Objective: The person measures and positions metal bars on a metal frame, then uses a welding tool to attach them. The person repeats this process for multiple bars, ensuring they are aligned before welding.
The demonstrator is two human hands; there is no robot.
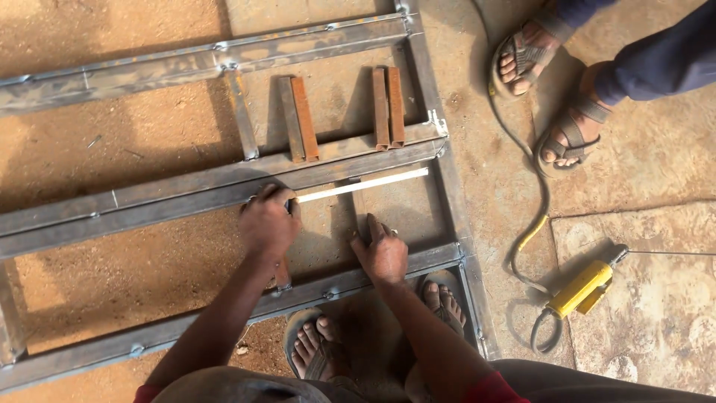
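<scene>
Two feet [373, 339] half hidden under steel frame [224, 190]

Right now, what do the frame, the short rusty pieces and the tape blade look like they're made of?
Frame: seemingly steel tube, bare grey, dull sheen, rough weld beads at joints.
Short pieces: probably the same steel section, orange-brown with rust, unpainted.
Tape blade: a thin white strip reaching from the left hand to the frame's side rail; material unclear in the glare.

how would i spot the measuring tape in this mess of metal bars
Start at the big grey steel frame on the dirt floor. Under its middle rail, the left hand holds the tape case, and the tape blade runs right from it. It is the only thin white strip there.
</scene>
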